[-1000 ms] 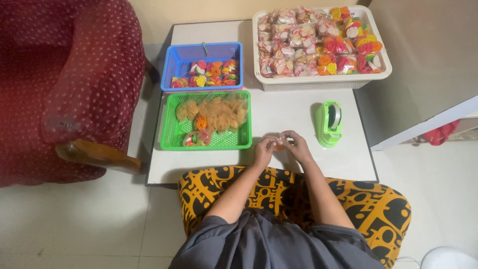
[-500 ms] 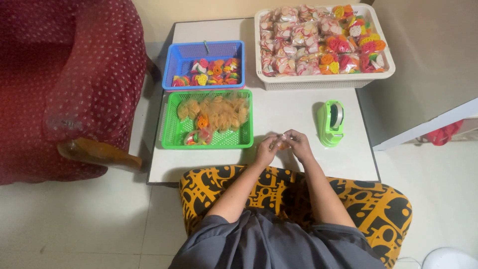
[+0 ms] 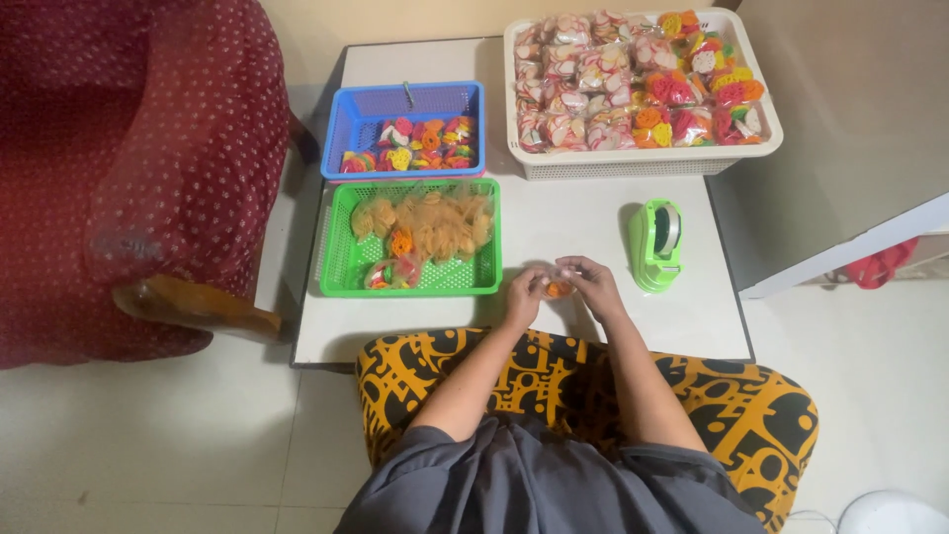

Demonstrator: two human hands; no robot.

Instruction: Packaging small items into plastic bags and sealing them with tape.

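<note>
While both hands pinch one small orange snack packet (image 3: 559,289) together, left hand (image 3: 524,295) and right hand (image 3: 596,287) work beside the green tape dispenser (image 3: 655,244), within easy reach.

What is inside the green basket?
The green basket holds a heap of orange-tan snack pieces in clear bags and a few multicoloured pieces at its near edge. Whatever lies beneath the heap is hidden.

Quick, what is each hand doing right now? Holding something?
Left hand: closed on a small clear packet with orange pieces inside.
Right hand: closed on the same packet, from the other side.
</note>
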